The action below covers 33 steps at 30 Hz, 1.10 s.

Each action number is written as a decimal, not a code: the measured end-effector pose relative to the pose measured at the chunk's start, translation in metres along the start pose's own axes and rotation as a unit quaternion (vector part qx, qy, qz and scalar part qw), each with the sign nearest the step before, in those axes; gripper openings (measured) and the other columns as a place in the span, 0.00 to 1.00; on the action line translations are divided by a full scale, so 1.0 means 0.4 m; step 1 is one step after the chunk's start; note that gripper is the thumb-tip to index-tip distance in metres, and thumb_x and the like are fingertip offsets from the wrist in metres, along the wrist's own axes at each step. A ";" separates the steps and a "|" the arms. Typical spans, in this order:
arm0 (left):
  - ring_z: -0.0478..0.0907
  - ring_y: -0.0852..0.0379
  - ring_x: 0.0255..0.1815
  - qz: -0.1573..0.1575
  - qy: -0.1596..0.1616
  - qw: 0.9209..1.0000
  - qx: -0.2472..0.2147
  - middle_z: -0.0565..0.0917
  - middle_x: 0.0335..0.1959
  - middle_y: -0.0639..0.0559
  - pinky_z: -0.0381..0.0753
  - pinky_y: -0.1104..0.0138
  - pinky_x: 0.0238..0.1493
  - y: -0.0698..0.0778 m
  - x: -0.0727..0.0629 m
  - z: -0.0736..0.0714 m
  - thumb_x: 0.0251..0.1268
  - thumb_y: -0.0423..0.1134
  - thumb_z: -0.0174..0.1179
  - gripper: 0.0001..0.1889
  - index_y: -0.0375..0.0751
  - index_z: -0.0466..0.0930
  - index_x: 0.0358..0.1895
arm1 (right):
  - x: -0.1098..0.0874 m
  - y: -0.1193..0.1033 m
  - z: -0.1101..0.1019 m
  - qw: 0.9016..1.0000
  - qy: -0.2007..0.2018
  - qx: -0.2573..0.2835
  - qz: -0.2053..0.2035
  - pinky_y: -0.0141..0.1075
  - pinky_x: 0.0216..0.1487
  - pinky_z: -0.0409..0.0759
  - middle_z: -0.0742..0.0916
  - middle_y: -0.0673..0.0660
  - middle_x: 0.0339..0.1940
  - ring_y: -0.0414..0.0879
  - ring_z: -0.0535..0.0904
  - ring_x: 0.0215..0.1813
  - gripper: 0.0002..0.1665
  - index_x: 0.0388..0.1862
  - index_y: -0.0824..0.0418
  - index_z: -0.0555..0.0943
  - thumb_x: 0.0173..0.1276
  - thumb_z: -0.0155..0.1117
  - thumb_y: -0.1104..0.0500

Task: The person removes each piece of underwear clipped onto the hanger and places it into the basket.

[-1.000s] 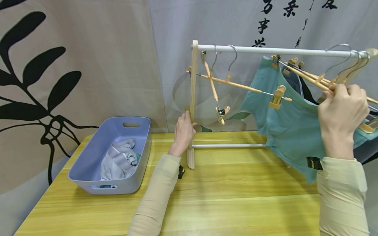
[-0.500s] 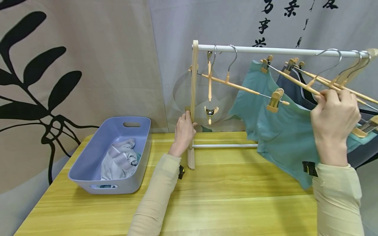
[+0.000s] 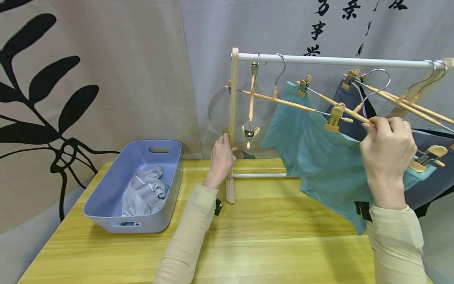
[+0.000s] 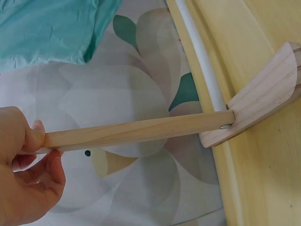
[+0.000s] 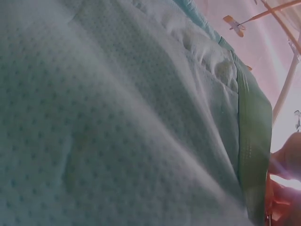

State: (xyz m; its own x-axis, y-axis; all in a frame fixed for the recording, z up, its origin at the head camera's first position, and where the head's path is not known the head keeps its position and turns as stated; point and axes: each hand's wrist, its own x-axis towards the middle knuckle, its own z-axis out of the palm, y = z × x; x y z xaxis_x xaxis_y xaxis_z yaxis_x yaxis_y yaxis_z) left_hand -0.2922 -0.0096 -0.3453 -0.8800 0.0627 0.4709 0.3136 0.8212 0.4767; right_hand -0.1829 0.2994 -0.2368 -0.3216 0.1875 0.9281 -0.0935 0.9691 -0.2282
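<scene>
My right hand (image 3: 388,154) grips the wooden bar of a clip hanger (image 3: 345,107) in the head view. Teal shorts (image 3: 322,157) hang from its two clips, and its hook sits below and in front of the white rail (image 3: 330,60), apart from it. In the right wrist view the shorts (image 5: 122,122) fill most of the picture, with part of the hand (image 5: 284,179) at the right edge. My left hand (image 3: 220,159) holds the rack's left wooden upright (image 3: 233,98); the left wrist view shows thumb and fingers around this upright (image 4: 136,131).
Two bare clip hangers (image 3: 283,101) hang at the rail's left end. Dark garments (image 3: 432,161) hang on hangers at the right. A blue-purple basket (image 3: 106,193) holds crumpled grey cloth (image 3: 143,193) on the wooden table (image 3: 269,244). A printed curtain (image 3: 149,79) stands behind.
My right hand has moved left and slightly down towards me, carrying the hanger and teal shorts; the hook has come off the rail. My left hand stays on the upright. The bare hangers swung slightly.
</scene>
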 end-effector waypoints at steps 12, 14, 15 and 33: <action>0.76 0.47 0.38 0.004 0.009 1.000 0.004 0.78 0.41 0.41 0.81 0.62 0.38 -0.003 0.001 0.002 0.64 0.36 0.60 0.25 0.33 0.63 0.61 | -0.054 -0.024 0.006 0.999 -0.023 0.012 -0.040 0.58 0.33 0.70 0.79 0.72 0.31 0.68 0.73 0.36 0.19 0.40 0.75 0.81 0.72 0.53 0.58; 0.77 0.47 0.38 0.006 0.009 1.000 0.007 0.78 0.41 0.40 0.81 0.61 0.39 -0.003 0.001 0.002 0.64 0.36 0.59 0.25 0.33 0.63 0.61 | -0.062 -0.027 0.008 0.998 -0.025 0.018 -0.046 0.58 0.33 0.70 0.79 0.72 0.31 0.68 0.73 0.36 0.20 0.39 0.75 0.81 0.73 0.52 0.57; 0.77 0.46 0.38 0.008 0.010 1.000 0.008 0.78 0.41 0.40 0.81 0.61 0.39 -0.003 0.001 0.001 0.64 0.36 0.59 0.25 0.33 0.63 0.61 | -0.065 -0.029 0.009 0.998 -0.024 0.022 -0.048 0.57 0.33 0.69 0.79 0.72 0.30 0.67 0.73 0.36 0.20 0.39 0.75 0.81 0.73 0.52 0.56; 0.76 0.45 0.35 0.028 0.040 0.999 0.014 0.78 0.38 0.40 0.80 0.60 0.35 -0.001 -0.003 0.003 0.63 0.35 0.60 0.22 0.33 0.65 0.58 | -0.138 -0.069 0.025 0.994 -0.014 0.076 -0.074 0.53 0.32 0.69 0.79 0.69 0.28 0.65 0.72 0.31 0.12 0.36 0.74 0.82 0.68 0.59 0.63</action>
State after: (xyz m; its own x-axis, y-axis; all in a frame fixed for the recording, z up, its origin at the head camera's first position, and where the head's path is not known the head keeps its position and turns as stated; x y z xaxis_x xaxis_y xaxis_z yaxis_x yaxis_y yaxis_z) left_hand -0.2917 -0.0091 -0.3470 -0.8296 0.0650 0.5545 0.3509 0.8332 0.4273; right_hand -0.1719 0.2609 -0.2848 -0.3193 0.0382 0.9469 -0.2827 0.9498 -0.1337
